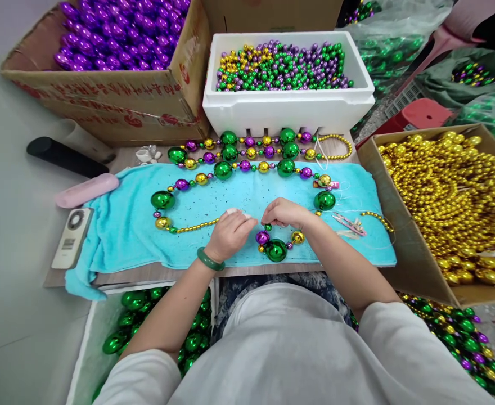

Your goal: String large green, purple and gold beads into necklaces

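Observation:
A bead necklace [163,199] of green, purple and gold balls lies in a loop on a turquoise towel [116,225]. My left hand [230,233], with a taped fingertip and a green bangle on its wrist, is closed in a pinch at the end of the thin gold bead strand [194,226]. My right hand [285,214] is closed in a pinch just right of it, above a small green bead, a purple ball [262,237] and a big green ball [276,250]. The two hands almost touch.
Finished necklaces [247,152] lie at the towel's far edge. Behind them stands a white foam box [287,104] of mixed beads, with a carton of purple balls [116,34] to its left. A box of gold beads [445,185] is right. Small scissors [351,224] lie right. Green balls [133,323] fill a box below.

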`<action>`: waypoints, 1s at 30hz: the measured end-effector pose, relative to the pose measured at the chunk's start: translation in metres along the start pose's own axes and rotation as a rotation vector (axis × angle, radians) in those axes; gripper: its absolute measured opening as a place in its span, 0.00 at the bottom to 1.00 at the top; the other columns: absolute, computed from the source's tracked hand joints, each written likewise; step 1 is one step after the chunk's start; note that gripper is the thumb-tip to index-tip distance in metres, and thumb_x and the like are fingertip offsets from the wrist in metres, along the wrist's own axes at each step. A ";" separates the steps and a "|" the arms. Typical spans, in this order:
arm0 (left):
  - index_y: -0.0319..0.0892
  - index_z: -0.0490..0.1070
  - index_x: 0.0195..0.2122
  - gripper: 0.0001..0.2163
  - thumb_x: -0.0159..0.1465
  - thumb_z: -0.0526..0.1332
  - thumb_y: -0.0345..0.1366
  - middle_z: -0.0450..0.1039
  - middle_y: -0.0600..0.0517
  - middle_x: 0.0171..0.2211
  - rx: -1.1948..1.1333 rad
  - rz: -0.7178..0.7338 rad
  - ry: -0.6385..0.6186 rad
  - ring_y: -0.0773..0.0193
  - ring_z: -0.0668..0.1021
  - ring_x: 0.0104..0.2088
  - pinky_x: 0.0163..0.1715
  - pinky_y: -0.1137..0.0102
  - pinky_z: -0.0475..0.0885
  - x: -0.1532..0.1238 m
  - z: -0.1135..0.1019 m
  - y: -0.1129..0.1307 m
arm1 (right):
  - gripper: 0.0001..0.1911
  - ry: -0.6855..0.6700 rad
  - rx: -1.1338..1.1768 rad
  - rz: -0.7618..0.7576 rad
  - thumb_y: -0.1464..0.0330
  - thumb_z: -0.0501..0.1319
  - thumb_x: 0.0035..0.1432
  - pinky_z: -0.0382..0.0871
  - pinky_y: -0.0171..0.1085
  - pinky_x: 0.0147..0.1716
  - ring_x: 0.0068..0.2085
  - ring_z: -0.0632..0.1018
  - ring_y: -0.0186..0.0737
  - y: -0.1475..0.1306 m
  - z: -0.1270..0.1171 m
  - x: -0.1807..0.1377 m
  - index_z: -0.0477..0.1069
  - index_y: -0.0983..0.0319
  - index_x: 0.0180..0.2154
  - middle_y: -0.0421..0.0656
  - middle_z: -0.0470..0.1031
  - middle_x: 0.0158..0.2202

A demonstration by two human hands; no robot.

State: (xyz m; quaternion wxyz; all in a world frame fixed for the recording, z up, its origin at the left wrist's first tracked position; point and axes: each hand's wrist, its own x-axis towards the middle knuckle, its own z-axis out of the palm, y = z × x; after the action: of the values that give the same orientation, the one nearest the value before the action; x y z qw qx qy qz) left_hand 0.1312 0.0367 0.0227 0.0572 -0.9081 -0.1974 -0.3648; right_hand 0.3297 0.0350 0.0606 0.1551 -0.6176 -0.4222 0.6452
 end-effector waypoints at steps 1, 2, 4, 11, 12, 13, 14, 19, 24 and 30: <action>0.43 0.71 0.37 0.07 0.64 0.56 0.24 0.75 0.51 0.29 0.013 -0.006 0.000 0.64 0.75 0.32 0.41 0.66 0.69 0.000 -0.001 0.000 | 0.03 0.044 0.019 0.011 0.76 0.62 0.42 0.46 0.32 0.14 0.14 0.58 0.26 -0.001 0.001 0.000 0.71 0.66 0.20 0.35 0.62 0.11; 0.43 0.70 0.36 0.07 0.64 0.57 0.24 0.75 0.51 0.28 0.022 -0.007 -0.005 0.64 0.75 0.32 0.41 0.66 0.69 0.000 -0.002 0.000 | 0.04 0.084 0.037 0.017 0.76 0.62 0.42 0.46 0.32 0.14 0.14 0.57 0.26 -0.001 0.003 0.000 0.70 0.66 0.19 0.35 0.61 0.11; 0.42 0.69 0.36 0.06 0.63 0.58 0.25 0.74 0.52 0.27 0.035 0.016 -0.022 0.63 0.75 0.31 0.40 0.66 0.69 -0.001 -0.004 0.001 | 0.05 0.165 0.076 0.013 0.76 0.61 0.43 0.46 0.32 0.13 0.13 0.57 0.26 0.000 0.006 0.001 0.68 0.65 0.19 0.34 0.60 0.11; 0.40 0.69 0.42 0.09 0.63 0.57 0.23 0.76 0.50 0.31 0.041 0.098 -0.084 0.63 0.76 0.33 0.43 0.64 0.69 -0.009 -0.003 0.021 | 0.02 0.405 0.295 -0.015 0.74 0.59 0.46 0.47 0.31 0.14 0.14 0.57 0.27 0.017 0.022 0.011 0.68 0.64 0.23 0.33 0.61 0.13; 0.40 0.69 0.42 0.09 0.63 0.57 0.23 0.76 0.50 0.31 0.035 0.109 -0.094 0.63 0.76 0.33 0.43 0.64 0.69 -0.010 -0.002 0.025 | 0.02 0.419 0.285 -0.017 0.73 0.59 0.46 0.49 0.31 0.15 0.15 0.58 0.27 0.020 0.023 0.012 0.69 0.64 0.24 0.34 0.62 0.14; 0.40 0.70 0.41 0.09 0.64 0.56 0.23 0.76 0.50 0.31 0.030 0.119 -0.105 0.63 0.76 0.33 0.43 0.64 0.69 -0.011 -0.001 0.028 | 0.02 0.437 0.247 -0.022 0.73 0.59 0.47 0.51 0.32 0.16 0.15 0.59 0.27 0.023 0.024 0.012 0.70 0.64 0.24 0.34 0.63 0.15; 0.41 0.70 0.41 0.09 0.64 0.56 0.23 0.76 0.50 0.31 0.027 0.127 -0.117 0.64 0.76 0.33 0.43 0.64 0.69 -0.011 0.000 0.029 | 0.03 0.459 0.177 -0.035 0.72 0.60 0.47 0.54 0.32 0.18 0.17 0.62 0.28 0.025 0.024 0.011 0.71 0.64 0.25 0.35 0.65 0.16; 0.43 0.73 0.39 0.08 0.65 0.56 0.26 0.75 0.50 0.32 0.073 0.078 -0.150 0.62 0.74 0.34 0.39 0.64 0.66 -0.002 -0.005 0.016 | 0.07 0.382 -0.320 -0.215 0.75 0.60 0.48 0.63 0.32 0.32 0.31 0.74 0.35 0.024 0.023 -0.002 0.77 0.63 0.25 0.41 0.77 0.26; 0.43 0.74 0.35 0.09 0.67 0.54 0.28 0.75 0.49 0.31 -0.042 0.026 -0.196 0.62 0.73 0.32 0.35 0.65 0.66 0.010 -0.005 -0.004 | 0.06 0.036 -0.346 -0.230 0.76 0.62 0.47 0.60 0.31 0.27 0.27 0.70 0.31 0.008 0.010 -0.014 0.77 0.65 0.23 0.39 0.73 0.20; 0.42 0.74 0.40 0.06 0.67 0.58 0.32 0.78 0.50 0.33 -0.357 -0.179 -0.121 0.65 0.77 0.33 0.36 0.68 0.71 0.003 0.003 -0.005 | 0.11 -0.346 0.125 -0.109 0.67 0.68 0.40 0.43 0.29 0.14 0.16 0.57 0.24 0.013 -0.011 -0.005 0.77 0.67 0.28 0.34 0.65 0.15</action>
State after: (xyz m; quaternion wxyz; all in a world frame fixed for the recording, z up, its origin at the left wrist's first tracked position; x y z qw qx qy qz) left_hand 0.1333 0.0428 0.0224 -0.1490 -0.9030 -0.2126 -0.3424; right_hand 0.3447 0.0276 0.0560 0.1532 -0.4627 -0.4345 0.7574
